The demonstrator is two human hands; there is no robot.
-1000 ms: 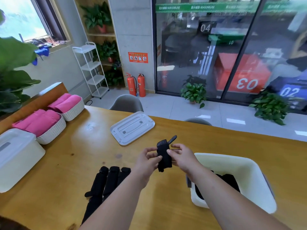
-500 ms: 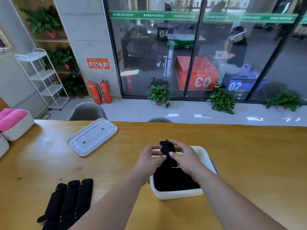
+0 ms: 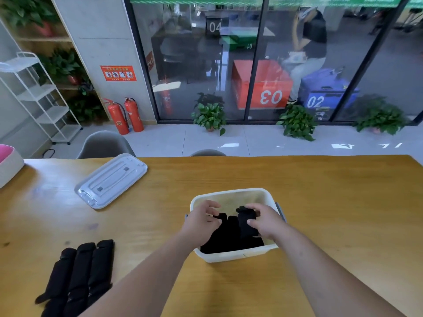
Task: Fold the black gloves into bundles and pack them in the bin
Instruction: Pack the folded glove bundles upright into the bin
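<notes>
Both hands reach into the white bin (image 3: 233, 256), which stands on the wooden bench (image 3: 332, 202) near the middle. The right hand (image 3: 265, 221) grips a folded black glove bundle (image 3: 246, 218): its fingers (image 3: 257, 208) curl over the far side and the thumb presses the near side, holding the bundle inside the bin's right half, just above the rest. The left hand (image 3: 201, 223) is over the bin's left side with its fingers loosely curled and spread, gripping nothing that shows; whether the thumb touches the cloth below I cannot tell. Packed black gloves (image 3: 226, 240) fill the near part of the bin, while the far part of its floor is bare.

On the near left of the bench lies a row of three more black gloves (image 3: 80, 271), flat and side by side, well apart from the bin. The bin's lid (image 3: 111, 179) rests further off on the left. A white basket (image 3: 10, 167) holding something pink sits at the left edge
</notes>
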